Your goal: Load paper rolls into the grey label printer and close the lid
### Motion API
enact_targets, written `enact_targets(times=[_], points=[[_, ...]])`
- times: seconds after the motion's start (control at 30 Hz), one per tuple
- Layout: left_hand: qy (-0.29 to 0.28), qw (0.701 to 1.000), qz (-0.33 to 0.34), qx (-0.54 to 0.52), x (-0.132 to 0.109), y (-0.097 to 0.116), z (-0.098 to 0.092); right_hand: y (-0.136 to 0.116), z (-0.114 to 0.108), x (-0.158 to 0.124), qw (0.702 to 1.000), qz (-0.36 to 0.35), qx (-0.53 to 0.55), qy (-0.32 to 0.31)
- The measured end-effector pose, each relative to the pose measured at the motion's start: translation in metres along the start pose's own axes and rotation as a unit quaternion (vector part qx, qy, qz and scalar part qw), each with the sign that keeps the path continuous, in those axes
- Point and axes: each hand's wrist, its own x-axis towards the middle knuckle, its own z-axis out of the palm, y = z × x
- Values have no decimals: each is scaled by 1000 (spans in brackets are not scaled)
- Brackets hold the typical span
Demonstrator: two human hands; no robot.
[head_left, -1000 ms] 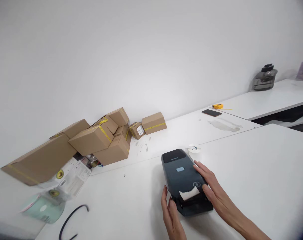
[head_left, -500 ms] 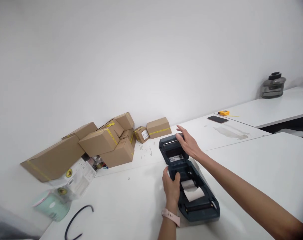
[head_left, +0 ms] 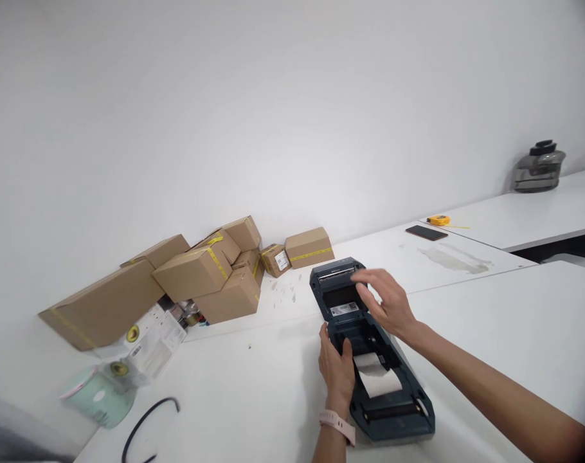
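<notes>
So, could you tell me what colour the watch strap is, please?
The strap is pale pink; the head view shows it.

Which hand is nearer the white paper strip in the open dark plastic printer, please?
Left. The left hand grips the dark printer's edge beside the white paper strip; the right hand is farther back, at the opened lid.

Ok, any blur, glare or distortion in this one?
Head view: even, soft lighting, no glare, white wall near washed out; right hand over the open printer slightly motion-blurred; left hand gripping its side is sharp; green roll at the left edge soft, table edges skewed.
</notes>
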Motion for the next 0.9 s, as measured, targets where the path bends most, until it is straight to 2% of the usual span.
enact_targets(times=[0.07, 0.13, 0.2, 0.3, 0.4, 0.53, 0.7, 0.77, 0.9], points=[[-4, 1000, 14, 2, 0, -1, 0, 0, 3, -21, 993, -10, -28, -118], [-5, 1000, 27, 14, -1, -2, 0, 4, 12, -42, 964, -12, -60, -259], [-5, 999, 31, 33, -1, -2, 0, 8, 22, -57, 937, -21, -70, -343], [-8, 998, 29, 54, -2, 0, 0, 11, 36, -63, 924, -22, -58, -378], [-12, 997, 30, 72, -1, 0, 1, 9, 36, -55, 918, 0, -46, -395], [-12, 994, 17, 106, 2, -3, 2, 7, 14, -39, 899, 18, 3, -438], [-19, 994, 23, 107, 1, -3, 2, 9, -11, -8, 833, 16, 105, -542], [-24, 994, 27, 102, -1, -2, 1, 9, -13, 9, 825, 22, 137, -548], [-29, 993, 19, 110, -1, -1, 0, 7, -11, 38, 842, 46, 197, -500]])
